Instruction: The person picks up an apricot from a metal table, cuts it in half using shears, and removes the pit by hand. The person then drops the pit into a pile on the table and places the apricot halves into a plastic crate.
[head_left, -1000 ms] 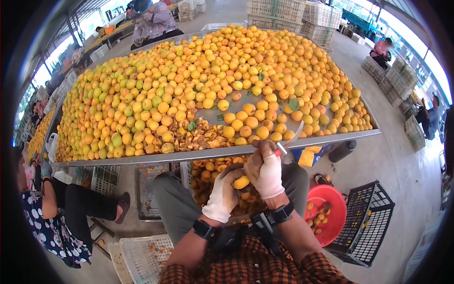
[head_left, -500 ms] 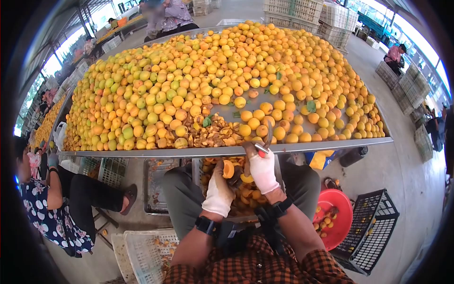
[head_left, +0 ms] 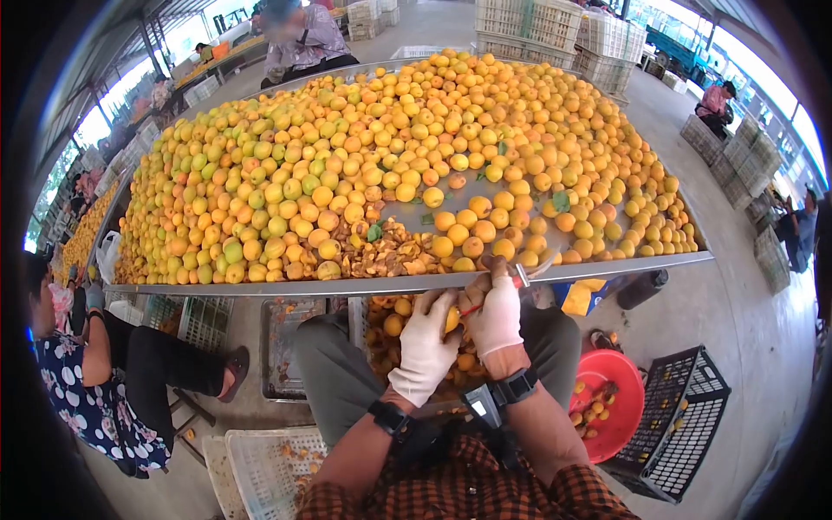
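Yellow-orange round fruit (head_left: 452, 319) sits between the two hands, just on the near side of the bench, in the closed grip of the white-gloved left hand (head_left: 425, 342); whether it is cut, I cannot tell. The white-gloved right hand (head_left: 498, 314) has its grip closed on a curved metal knife with a red-marked handle (head_left: 522, 276), the blade pointing right.

Juice on the glove could let the fruit slip into the pale rectangular crate (head_left: 356, 319) below, and if the knife turned left, thin fabric would probably guard the fingers poorly. A wide swing could also knock the blade on the near rim of the smooth grey metal bench (head_left: 407, 284).

Farther out, a ragged, wet-looking brown heap of scraps (head_left: 394, 253) lies against a bank of rounded green-to-orange fruits (head_left: 286, 186). Right of the knees stands a glossy red plastic basin (head_left: 631, 394), beside a black plastic lattice crate (head_left: 704, 400)
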The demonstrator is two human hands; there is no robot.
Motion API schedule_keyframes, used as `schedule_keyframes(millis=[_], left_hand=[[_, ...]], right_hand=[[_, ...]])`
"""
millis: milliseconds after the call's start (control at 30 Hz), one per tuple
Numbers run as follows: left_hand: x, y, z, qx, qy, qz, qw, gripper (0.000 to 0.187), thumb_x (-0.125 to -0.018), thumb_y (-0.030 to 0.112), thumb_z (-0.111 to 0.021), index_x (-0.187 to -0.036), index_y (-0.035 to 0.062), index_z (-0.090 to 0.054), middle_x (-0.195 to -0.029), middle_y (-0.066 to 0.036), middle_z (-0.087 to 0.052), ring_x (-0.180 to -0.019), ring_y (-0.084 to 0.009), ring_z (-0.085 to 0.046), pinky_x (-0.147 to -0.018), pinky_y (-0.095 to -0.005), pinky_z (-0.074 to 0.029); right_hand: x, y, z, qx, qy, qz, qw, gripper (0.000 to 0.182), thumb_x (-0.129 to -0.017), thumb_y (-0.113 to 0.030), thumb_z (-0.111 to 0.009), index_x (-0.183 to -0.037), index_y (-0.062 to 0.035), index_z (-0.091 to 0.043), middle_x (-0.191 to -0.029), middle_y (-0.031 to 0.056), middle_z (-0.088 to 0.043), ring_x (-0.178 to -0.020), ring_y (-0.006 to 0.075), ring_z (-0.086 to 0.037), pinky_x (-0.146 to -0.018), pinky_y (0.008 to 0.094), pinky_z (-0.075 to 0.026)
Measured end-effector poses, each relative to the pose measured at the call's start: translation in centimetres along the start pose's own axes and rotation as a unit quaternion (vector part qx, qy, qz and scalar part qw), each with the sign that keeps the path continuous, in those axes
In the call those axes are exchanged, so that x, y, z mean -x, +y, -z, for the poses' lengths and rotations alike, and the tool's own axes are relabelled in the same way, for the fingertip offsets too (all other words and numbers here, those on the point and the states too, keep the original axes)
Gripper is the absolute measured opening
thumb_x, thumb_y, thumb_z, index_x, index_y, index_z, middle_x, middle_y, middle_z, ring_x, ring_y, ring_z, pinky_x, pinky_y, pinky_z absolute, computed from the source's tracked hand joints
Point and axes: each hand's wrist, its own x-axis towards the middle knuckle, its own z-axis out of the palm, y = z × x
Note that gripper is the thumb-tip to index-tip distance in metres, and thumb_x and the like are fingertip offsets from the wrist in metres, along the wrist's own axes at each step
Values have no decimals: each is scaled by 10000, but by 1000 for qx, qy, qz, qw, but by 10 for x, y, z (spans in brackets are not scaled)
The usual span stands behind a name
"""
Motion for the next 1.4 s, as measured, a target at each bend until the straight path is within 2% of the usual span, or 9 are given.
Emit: schedule_keyframes(millis=[133, 200, 333, 533, 800, 900, 1100, 1333, 1400], left_hand=[[1, -4, -7, 134, 32, -2, 990, 439, -772, 107, -673, -1181, 57, -522, -949, -131, -621, -793, -251, -617, -708, -346, -502], [2, -5, 8, 676, -86, 402, 611, 302, -902, 310, -568, -1100, 82, -570, -883, -107, -632, -589, -141, -527, -509, -289, -424], [3, 1, 2, 763, -119, 413, 483, 493, -929, 551, -416, -1047, 96, -562, -766, -88, -630, -431, -113, -372, -395, -225, -292], [-1, 7, -5, 724, -154, 441, 507, 540, -932, 587, -383, -994, 77, -549, -749, -130, -631, -475, -171, -498, -429, -262, -375], [9, 33, -21, 434, 19, 266, 861, 432, -903, 533, -527, -913, 102, -516, -746, -37, -547, -536, -152, -510, -484, -257, -407], [6, 25, -8, 585, -66, 481, 650, 459, -928, 551, -450, -992, 107, -547, -735, -33, -575, -516, -110, -462, -459, -240, -341], [11, 14, -10, 715, -140, 453, 514, 402, -933, 504, -467, -966, 111, -544, -683, -22, -522, -484, -72, -397, -436, -195, -288], [1, 11, 1, 710, -52, 506, 488, 225, -954, 279, -503, -1007, 63, -542, -725, -34, -535, -552, -91, -457, -454, -181, -322], [-6, 10, 17, 610, -84, 518, 594, 194, -931, 131, -521, -1100, 38, -538, -757, -47, -543, -610, -113, -492, -482, -179, -350]], right_hand=[[2, -32, -6, -7, -14, 80, 997, 240, -976, -328, -485, -985, -92, -529, -504, -56, -269, -384, 78, -202, -376, 246, -191], [0, -51, -4, 10, -52, 99, 994, 248, -975, -331, -487, -1002, -88, -528, -497, -53, -278, -379, 75, -217, -376, 247, -190], [22, -45, -14, 50, -86, 141, 985, 272, -977, -313, -489, -1048, -50, -500, -513, -30, -319, -383, 90, -262, -366, 264, -237], [36, -26, -16, 130, -55, 173, 975, 333, -971, -310, -500, -1061, 11, -501, -521, -18, -343, -384, 88, -299, -363, 256, -280], [36, -19, -11, 194, -19, 193, 962, 353, -961, -298, -520, -1077, 34, -503, -528, -8, -369, -375, 89, -335, -348, 254, -291], [36, -20, -13, 188, -26, 188, 964, 342, -957, -307, -526, -1070, 16, -503, -525, -29, -342, -374, 78, -296, -348, 247, -259], [14, -23, 14, -51, -61, -5, 997, 265, -951, -322, -542, -1019, -67, -525, -540, -61, -284, -397, 57, -227, -373, 225, -201], [11, -24, 5, 12, -59, 78, 995, 204, -956, -263, -535, -980, -61, -546, -530, -55, -292, -380, 62, -231, -356, 236, -201], [20, -46, -1, 204, -102, 77, 970, 172, -922, -211, -572, -874, -48, -600, -563, -31, -444, -403, 74, -388, -380, 239, -291]])
